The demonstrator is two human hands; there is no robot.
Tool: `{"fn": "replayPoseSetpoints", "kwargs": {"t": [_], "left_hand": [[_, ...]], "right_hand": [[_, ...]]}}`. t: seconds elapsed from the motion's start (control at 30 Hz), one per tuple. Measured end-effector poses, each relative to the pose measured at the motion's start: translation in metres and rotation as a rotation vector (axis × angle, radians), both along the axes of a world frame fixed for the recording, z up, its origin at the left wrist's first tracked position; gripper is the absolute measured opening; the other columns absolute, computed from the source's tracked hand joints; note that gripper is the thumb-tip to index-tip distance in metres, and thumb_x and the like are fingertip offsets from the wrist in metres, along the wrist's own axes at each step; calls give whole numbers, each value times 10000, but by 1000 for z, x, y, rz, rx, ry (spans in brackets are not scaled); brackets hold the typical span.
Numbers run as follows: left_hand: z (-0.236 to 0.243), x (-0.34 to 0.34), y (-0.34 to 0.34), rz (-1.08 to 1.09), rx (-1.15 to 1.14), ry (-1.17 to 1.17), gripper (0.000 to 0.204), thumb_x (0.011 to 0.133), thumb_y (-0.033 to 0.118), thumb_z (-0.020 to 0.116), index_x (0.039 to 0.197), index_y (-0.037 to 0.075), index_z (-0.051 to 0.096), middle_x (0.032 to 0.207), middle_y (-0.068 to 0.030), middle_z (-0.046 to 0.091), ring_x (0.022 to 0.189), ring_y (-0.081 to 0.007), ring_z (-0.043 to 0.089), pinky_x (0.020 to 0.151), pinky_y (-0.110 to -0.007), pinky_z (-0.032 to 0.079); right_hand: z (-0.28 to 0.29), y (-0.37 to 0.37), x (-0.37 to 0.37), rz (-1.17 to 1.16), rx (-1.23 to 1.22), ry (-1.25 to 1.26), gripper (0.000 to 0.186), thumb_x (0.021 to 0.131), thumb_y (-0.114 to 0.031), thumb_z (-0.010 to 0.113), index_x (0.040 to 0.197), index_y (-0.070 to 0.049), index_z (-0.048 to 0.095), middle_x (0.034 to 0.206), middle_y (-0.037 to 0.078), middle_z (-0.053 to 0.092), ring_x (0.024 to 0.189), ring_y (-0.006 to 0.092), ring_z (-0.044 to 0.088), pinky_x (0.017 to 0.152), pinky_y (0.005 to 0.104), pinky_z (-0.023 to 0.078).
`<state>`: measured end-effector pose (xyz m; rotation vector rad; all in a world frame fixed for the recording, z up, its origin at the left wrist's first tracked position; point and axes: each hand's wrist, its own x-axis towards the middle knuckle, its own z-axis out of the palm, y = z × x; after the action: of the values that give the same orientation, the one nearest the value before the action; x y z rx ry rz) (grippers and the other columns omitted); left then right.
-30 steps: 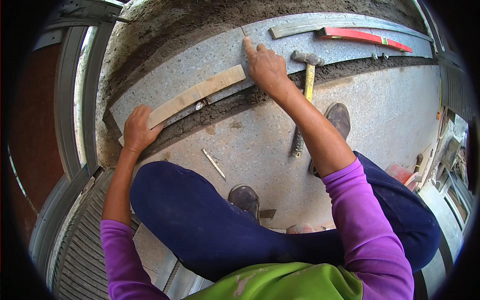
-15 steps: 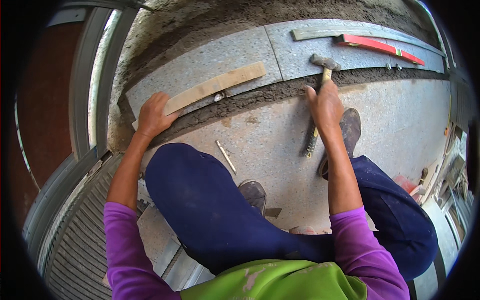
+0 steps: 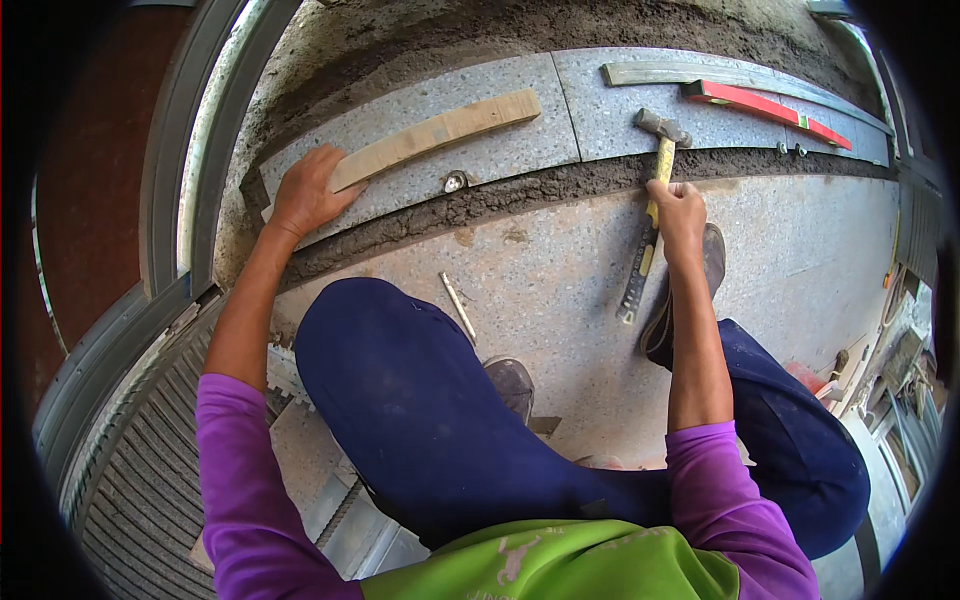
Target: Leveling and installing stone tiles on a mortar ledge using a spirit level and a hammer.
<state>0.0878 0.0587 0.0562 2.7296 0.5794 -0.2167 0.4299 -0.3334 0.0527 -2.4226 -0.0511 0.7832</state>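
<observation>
Floor point(image 3: 580, 260), pale and speckled, spreads in front of me and fills the middle of my view. Beyond it curves a row of grey speckled slabs point(image 3: 420, 103). My navy trouser legs point(image 3: 420, 420) are bent and set wide apart, and a rough dark strip point(image 3: 550, 190) runs between floor and slabs. My left forearm point(image 3: 245, 320) angles forward and a little to the right; my right forearm point(image 3: 697, 350) goes nearly straight ahead, between my bent legs. A long metal bar point(image 3: 745, 78) lies on the slabs to the right. The wooden batten point(image 3: 440, 133) stretches along the left slab, and my left hand point(image 3: 312, 195) grasps it near its left end, palm down, fingers laid over it and thumb pointing right along the near side. My right hand point(image 3: 681, 220) has the hammer point(image 3: 663, 165) by its handle, held between thumb and curled fingers, wrist almost in line with the forearm. The hammer's head is over the slabs' near edge, and I cannot tell whether it touches; its dark handle end slants back toward me. A red level point(image 3: 765, 106) lies just on the near side of the bar. A thin white stick point(image 3: 458, 305) is on the floor, right of my left leg. Smallest are a round silver piece point(image 3: 455, 181) at the slab's near edge and two shiny bits point(image 3: 782, 149) near the level.
</observation>
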Motion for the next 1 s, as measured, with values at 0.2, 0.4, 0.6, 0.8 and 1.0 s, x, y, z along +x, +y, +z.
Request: {"fn": "replayPoseSetpoints", "kwargs": {"t": [0.2, 0.4, 0.6, 0.8, 1.0], "left_hand": [[-9, -7, 6, -12, -18, -48, 440, 773, 280, 818, 1106, 40, 661, 1080, -154, 662, 1003, -376, 647, 849, -469, 537], [-8, -2, 21, -18, -12, -48, 468, 770, 274, 827, 1124, 19, 657, 1102, -179, 666, 1019, -392, 653, 863, -471, 538], [-8, 3, 17, 7, 5, 3, 509, 757, 295, 838, 1139, 14, 652, 1122, -190, 664, 1027, -393, 653, 867, -470, 540], [-5, 5, 19, 13, 12, 41, 511, 749, 267, 822, 1149, 8, 638, 1122, -189, 653, 1040, -389, 643, 862, -471, 538], [-4, 4, 19, -6, -9, -3, 438, 743, 255, 816, 1062, 22, 626, 1020, -172, 626, 976, -387, 629, 823, -477, 527]], "right_hand": [[48, 47, -27, -51, 364, 167, 151, 986, -155, 598, 993, -8, 563, 671, 20, 568, 497, 121, 548, 429, 279, 439], [46, 86, -90, 722, 343, -552, 226, 1006, -158, 617, 1182, -29, 557, 735, 131, 643, 515, 210, 588, 411, 377, 461], [58, 116, -125, 944, 173, -486, 328, 978, -123, 590, 1284, -24, 520, 742, 113, 588, 545, 258, 591, 427, 413, 480], [45, 125, -132, 957, 165, -426, 480, 936, -107, 592, 1388, 1, 468, 798, 170, 614, 649, 355, 657, 532, 487, 523], [51, 130, -134, 929, 181, -432, 401, 987, -166, 621, 1352, -33, 525, 741, 141, 589, 555, 350, 602, 493, 476, 495]]}}
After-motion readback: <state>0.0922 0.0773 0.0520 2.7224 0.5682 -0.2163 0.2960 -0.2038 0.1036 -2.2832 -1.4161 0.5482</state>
